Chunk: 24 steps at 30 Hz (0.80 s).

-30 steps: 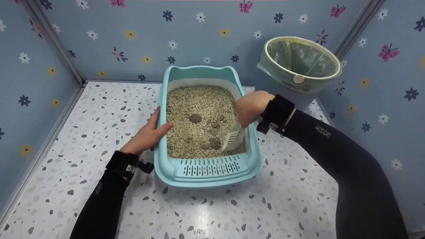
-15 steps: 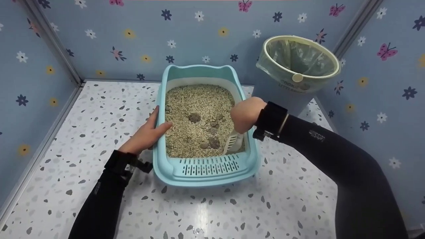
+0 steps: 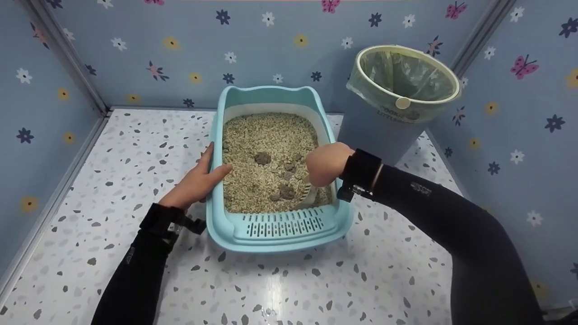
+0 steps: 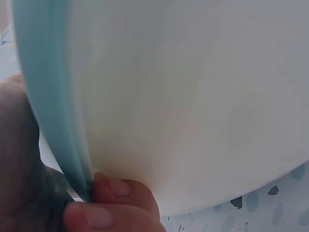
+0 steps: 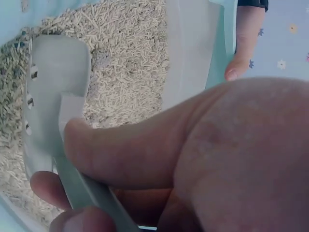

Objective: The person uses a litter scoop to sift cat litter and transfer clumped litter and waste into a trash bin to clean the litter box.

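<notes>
Scoop (image 5: 58, 72) inside litter tray (image 3: 280, 243) is gripped by right hand (image 3: 328, 163), tray's rim (image 3: 217, 198) by left hand (image 3: 194, 185).

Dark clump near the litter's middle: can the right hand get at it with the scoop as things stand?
Probably yes: the right hand holds the scoop in the litter, and only litter and other clumps appear to lie between scoop and dark clump.

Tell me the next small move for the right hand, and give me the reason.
I would probably slide the slotted litter scoop left under the dark clump: the right hand already grips the scoop down at the litter, the clump lies just beside it, and the left hand holds the blue litter box.
</notes>
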Available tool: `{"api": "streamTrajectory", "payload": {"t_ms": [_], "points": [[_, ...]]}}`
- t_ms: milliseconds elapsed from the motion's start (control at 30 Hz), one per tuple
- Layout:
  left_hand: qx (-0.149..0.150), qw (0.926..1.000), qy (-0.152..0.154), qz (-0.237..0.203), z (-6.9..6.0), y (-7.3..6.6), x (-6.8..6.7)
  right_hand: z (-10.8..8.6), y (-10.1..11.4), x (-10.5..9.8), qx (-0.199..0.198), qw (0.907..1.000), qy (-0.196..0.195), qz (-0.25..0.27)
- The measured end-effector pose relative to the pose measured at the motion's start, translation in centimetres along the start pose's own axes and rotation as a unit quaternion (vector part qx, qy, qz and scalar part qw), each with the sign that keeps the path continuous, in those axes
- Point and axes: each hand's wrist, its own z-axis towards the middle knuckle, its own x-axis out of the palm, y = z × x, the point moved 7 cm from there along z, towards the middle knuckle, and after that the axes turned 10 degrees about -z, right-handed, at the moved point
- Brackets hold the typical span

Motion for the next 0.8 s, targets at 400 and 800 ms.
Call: {"api": "streamTrajectory", "payload": {"t_ms": [400,800], "points": [[-0.004,0.9999,-0.004,0.012,-0.1,-0.1,-0.1,0.2,0.8,1.3,0.013,0.9991,-0.011,0.040],[-0.002,0.9999,0.008,0.010,-0.2,-0.3,0.2,0.4,0.7,2.0,0.021,0.9978,0.011,0.063]]}}
